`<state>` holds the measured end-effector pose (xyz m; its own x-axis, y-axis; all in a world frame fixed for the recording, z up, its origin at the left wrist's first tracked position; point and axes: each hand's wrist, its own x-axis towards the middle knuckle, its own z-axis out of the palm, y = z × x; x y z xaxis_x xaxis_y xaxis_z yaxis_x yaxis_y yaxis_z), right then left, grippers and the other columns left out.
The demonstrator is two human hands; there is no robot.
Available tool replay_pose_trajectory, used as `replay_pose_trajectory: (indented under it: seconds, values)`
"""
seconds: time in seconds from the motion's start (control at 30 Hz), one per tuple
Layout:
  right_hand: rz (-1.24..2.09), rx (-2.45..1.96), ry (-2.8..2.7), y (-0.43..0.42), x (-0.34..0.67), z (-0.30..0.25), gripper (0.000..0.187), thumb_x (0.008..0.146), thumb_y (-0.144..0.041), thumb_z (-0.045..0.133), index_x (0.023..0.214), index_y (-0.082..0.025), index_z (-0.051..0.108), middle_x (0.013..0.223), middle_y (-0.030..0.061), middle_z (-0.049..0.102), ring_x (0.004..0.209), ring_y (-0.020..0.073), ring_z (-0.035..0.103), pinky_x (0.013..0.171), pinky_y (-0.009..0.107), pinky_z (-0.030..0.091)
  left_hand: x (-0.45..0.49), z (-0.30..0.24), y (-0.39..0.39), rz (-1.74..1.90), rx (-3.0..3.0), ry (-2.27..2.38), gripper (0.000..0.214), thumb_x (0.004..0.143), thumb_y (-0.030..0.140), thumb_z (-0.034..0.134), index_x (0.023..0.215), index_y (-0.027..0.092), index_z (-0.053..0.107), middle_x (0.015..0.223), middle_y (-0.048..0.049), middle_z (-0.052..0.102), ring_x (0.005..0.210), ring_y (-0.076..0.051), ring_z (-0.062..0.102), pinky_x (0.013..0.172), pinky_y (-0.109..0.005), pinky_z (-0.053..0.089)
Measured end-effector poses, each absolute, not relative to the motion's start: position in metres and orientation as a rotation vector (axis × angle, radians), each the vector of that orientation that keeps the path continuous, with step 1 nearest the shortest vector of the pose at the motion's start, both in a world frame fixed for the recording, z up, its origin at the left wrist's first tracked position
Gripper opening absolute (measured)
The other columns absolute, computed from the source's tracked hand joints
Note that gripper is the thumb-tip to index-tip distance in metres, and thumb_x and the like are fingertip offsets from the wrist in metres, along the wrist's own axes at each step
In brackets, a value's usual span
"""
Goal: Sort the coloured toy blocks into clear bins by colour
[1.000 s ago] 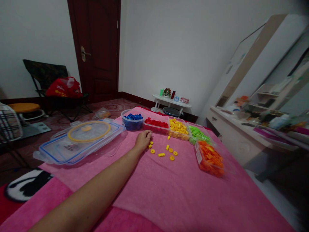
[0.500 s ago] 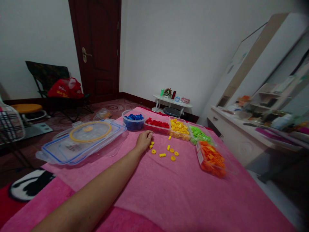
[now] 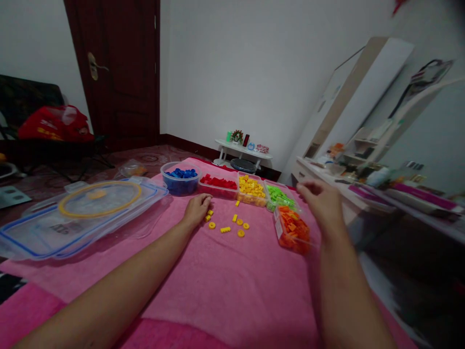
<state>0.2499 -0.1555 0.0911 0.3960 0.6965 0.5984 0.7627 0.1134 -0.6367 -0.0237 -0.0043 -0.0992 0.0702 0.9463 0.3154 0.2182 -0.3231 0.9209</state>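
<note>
Resting curled left hand (image 3: 196, 210) by yellow bricks (image 3: 208, 218), perhaps for support, and suspending half-curled right hand (image 3: 321, 202), with hold unclear in both.

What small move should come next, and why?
Perhaps bring your right grip inward toward the round yellow plastic pieces: they lie loose on the pink cloth, nearer your left grip, while the right hovers beside the clear plastic box of orange pieces.

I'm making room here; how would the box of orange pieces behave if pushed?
The box likely keeps its shape; its clear walls look like stiff plastic. Piled high, the orange pieces may spill if jolted. The pink cloth beneath might ruck up.
</note>
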Motion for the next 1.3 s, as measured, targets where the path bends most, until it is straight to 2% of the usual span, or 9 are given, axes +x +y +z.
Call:
replay_pose_trajectory:
  seconds: [0.07,0.17,0.4,0.6,0.73,0.93,1.0,1.17,1.3]
  values:
    - [-0.239,-2.072,-1.335,-0.135,0.277,0.070,0.016,0.070,-0.020,0.062,0.082,-0.018,0.073,0.080,0.0064,0.070,0.077,0.0203,0.063,0.067,0.028,0.046,-0.025,-0.099,-0.004,1.324,1.678,1.163,0.031,0.085,0.036,0.046,0.099,0.017,0.066,0.080,-0.0068,0.071,0.068,-0.016,0.067,0.057,-0.024,0.051]
    - [-0.176,-2.477,-1.335,-0.124,0.301,0.044,0.028,0.068,-0.018,0.060,0.091,-0.026,0.074,0.094,0.0059,0.072,0.087,0.0236,0.065,0.071,0.030,0.047,-0.025,-0.099,-0.002,1.323,1.673,1.155,0.031,0.084,0.037,0.047,0.099,0.017,0.066,0.081,-0.0071,0.072,0.071,-0.018,0.068,0.058,-0.025,0.052]
    - [-0.032,-2.590,-1.376,-0.125,0.305,0.028,0.047,0.066,-0.010,0.057,0.104,-0.033,0.071,0.106,0.0017,0.071,0.094,0.0209,0.065,0.072,0.028,0.047,-0.024,-0.102,0.000,1.280,1.595,1.162,0.033,0.083,0.038,0.048,0.102,0.017,0.065,0.084,-0.0084,0.072,0.069,-0.018,0.068,0.055,-0.025,0.052]
    - [-0.047,-2.604,-1.365,-0.123,0.310,0.026,0.042,0.065,-0.012,0.060,0.102,-0.030,0.071,0.108,0.0037,0.070,0.094,0.0210,0.065,0.075,0.029,0.047,-0.023,-0.104,0.001,1.285,1.596,1.162,0.032,0.084,0.038,0.047,0.101,0.017,0.064,0.083,-0.0085,0.072,0.067,-0.017,0.068,0.055,-0.025,0.052]
    - [-0.036,-2.554,-1.386,-0.121,0.314,0.022,0.041,0.062,-0.011,0.062,0.097,-0.030,0.073,0.100,0.0028,0.071,0.091,0.0189,0.065,0.074,0.026,0.046,-0.023,-0.103,0.001,1.292,1.616,1.165,0.032,0.083,0.038,0.048,0.100,0.017,0.066,0.082,-0.0079,0.072,0.069,-0.017,0.068,0.057,-0.025,0.052]
    - [-0.024,-2.391,-1.325,-0.122,0.317,0.021,0.021,0.059,-0.011,0.062,0.073,-0.021,0.073,0.076,0.0061,0.070,0.076,0.0214,0.065,0.067,0.029,0.046,-0.024,-0.101,-0.001,1.297,1.623,1.151,0.032,0.084,0.037,0.048,0.099,0.017,0.066,0.082,-0.0084,0.072,0.071,-0.018,0.068,0.057,-0.024,0.052]
    - [-0.025,-2.295,-1.276,-0.122,0.317,0.023,0.019,0.061,-0.012,0.062,0.075,-0.019,0.073,0.075,0.0073,0.070,0.076,0.0214,0.064,0.067,0.029,0.047,-0.024,-0.101,-0.002,1.298,1.611,1.151,0.032,0.083,0.037,0.048,0.099,0.016,0.066,0.082,-0.0085,0.072,0.072,-0.018,0.068,0.058,-0.024,0.052]
    - [0.137,-1.975,-1.251,-0.123,0.306,0.032,0.027,0.071,-0.021,0.061,0.095,-0.015,0.068,0.082,0.0060,0.070,0.071,0.0159,0.064,0.062,0.025,0.052,-0.024,-0.100,-0.002,1.299,1.638,1.174,0.030,0.084,0.034,0.048,0.100,0.017,0.066,0.082,-0.0078,0.071,0.069,-0.016,0.067,0.057,-0.024,0.051]
    - [0.623,-1.504,-1.171,-0.120,0.277,0.037,0.025,0.067,-0.027,0.070,0.091,-0.018,0.064,0.077,0.0021,0.067,0.061,0.0121,0.061,0.052,0.021,0.052,-0.024,-0.099,-0.003,1.301,1.653,1.161,0.030,0.085,0.034,0.046,0.099,0.017,0.066,0.081,-0.0075,0.071,0.069,-0.016,0.068,0.056,-0.023,0.051]
